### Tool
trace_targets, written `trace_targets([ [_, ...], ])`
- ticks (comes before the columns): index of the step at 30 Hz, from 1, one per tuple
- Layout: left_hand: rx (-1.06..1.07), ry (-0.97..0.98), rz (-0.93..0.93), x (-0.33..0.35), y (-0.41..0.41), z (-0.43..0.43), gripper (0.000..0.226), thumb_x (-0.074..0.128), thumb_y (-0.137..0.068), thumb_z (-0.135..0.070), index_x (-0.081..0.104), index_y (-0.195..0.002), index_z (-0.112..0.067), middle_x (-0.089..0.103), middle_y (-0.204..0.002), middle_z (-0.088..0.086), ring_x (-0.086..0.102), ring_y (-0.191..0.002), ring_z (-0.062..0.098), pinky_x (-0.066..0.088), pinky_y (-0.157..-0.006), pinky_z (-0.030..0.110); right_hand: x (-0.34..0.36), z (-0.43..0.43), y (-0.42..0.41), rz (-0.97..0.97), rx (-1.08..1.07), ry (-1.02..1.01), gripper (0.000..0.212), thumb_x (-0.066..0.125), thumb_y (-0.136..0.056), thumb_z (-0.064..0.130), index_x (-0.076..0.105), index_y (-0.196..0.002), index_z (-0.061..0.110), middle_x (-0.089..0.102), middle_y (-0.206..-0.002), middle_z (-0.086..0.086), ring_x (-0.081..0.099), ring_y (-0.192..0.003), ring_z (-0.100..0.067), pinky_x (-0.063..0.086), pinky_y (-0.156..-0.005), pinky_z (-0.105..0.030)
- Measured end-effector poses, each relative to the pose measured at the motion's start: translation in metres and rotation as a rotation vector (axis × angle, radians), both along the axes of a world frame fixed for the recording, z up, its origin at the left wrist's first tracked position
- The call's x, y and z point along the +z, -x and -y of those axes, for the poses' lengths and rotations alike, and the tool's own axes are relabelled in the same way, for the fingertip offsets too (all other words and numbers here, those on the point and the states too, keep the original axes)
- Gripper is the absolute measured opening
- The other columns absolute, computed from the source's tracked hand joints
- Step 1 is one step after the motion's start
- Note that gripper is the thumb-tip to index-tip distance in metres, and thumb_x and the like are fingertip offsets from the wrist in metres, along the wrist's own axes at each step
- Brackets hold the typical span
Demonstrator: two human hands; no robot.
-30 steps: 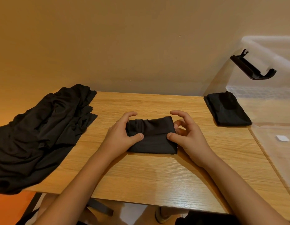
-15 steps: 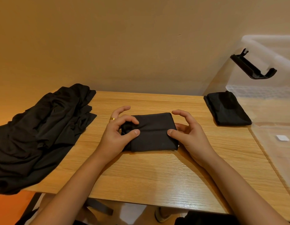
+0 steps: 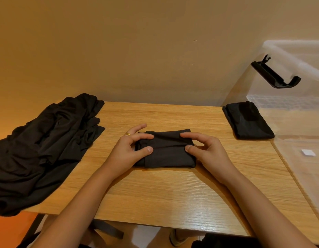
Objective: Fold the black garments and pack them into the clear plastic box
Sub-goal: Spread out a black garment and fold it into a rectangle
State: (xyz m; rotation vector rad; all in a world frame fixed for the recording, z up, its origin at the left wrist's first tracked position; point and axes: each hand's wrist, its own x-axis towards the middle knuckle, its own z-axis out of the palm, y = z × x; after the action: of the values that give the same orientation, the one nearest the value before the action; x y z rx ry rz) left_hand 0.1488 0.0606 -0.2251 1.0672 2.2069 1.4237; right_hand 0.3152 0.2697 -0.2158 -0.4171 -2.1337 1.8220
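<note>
On the wooden worktop (image 3: 155, 197) both forearms reach in toward a small folded garment (image 3: 166, 153) lying flat at its middle. The left hand (image 3: 126, 154), a gold ring (image 3: 127, 134) on one finger, pinches the garment's left end between thumb and forefinger. The right hand (image 3: 210, 154) pinches the right end the same way. Half a second ago the left forefinger was tucked into the fold and the right forefinger hovered above the cloth; now both lie on its far edge. To the left, a loose pile of black garments (image 3: 44, 147) hangs over the worktop's edge. At right, a white sticker (image 3: 308, 152) is too small to read. Farther back, a second folded garment (image 3: 248, 122) appears to lie inside the clear plastic box (image 3: 298, 56), below its black clip (image 3: 275, 76).
</note>
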Motion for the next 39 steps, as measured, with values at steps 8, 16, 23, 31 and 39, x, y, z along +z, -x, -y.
trace_targets([
  [8, -0.037, -0.023, 0.132, 0.003, 0.006, -0.002, 0.042, 0.081, -0.083, -0.015, 0.070, -0.121, -0.031, 0.053, -0.141, -0.021, 0.047, -0.132, -0.002, 0.042, -0.114, 0.039, 0.002, -0.001, -0.001, 0.048, 0.037, 0.028, 0.045, 0.067, -0.096, 0.011, 0.063, -0.131, 0.039, 0.058, -0.134, 0.006, 0.071, -0.105, -0.015, 0.062, -0.085, -0.041],
  [16, -0.138, 0.023, 0.099, 0.046, 0.019, -0.051, 0.038, 0.079, -0.085, -0.015, 0.072, -0.120, -0.030, 0.059, -0.128, -0.026, 0.057, -0.117, -0.007, 0.052, -0.103, 0.034, 0.020, -0.018, -0.011, -0.011, -0.105, 0.051, 0.049, 0.069, -0.094, 0.010, 0.060, -0.134, 0.036, 0.063, -0.122, 0.013, 0.073, -0.098, -0.014, 0.063, -0.080, -0.041],
  [23, -0.435, 0.137, 0.011, 0.078, 0.027, -0.172, 0.035, 0.077, -0.087, -0.010, 0.072, -0.119, -0.023, 0.059, -0.133, -0.016, 0.059, -0.116, 0.000, 0.054, -0.099, 0.030, 0.023, -0.063, -0.044, -0.044, -0.442, 0.071, 0.053, 0.074, -0.090, 0.011, 0.061, -0.134, 0.038, 0.067, -0.102, 0.010, 0.072, -0.093, -0.026, 0.062, -0.076, -0.052],
  [31, -0.693, 0.232, -0.167, 0.083, 0.020, -0.307, 0.036, 0.070, -0.090, -0.008, 0.071, -0.122, -0.023, 0.053, -0.139, -0.018, 0.051, -0.124, -0.005, 0.048, -0.101, 0.021, 0.008, -0.100, -0.060, -0.075, -0.706, 0.080, 0.062, 0.068, -0.090, 0.009, 0.050, -0.146, 0.031, 0.067, -0.067, 0.016, 0.060, -0.065, -0.018, 0.061, -0.066, -0.039],
  [39, -0.658, 0.149, -0.222, 0.052, 0.010, -0.371, 0.039, 0.071, -0.091, -0.010, 0.067, -0.129, -0.017, 0.056, -0.132, -0.008, 0.053, -0.119, -0.004, 0.043, -0.103, 0.016, -0.006, -0.119, -0.046, -0.061, -0.825, 0.024, 0.064, 0.067, -0.092, 0.025, 0.040, -0.150, 0.036, 0.058, -0.125, -0.030, 0.062, -0.066, -0.001, 0.052, -0.061, -0.015],
])
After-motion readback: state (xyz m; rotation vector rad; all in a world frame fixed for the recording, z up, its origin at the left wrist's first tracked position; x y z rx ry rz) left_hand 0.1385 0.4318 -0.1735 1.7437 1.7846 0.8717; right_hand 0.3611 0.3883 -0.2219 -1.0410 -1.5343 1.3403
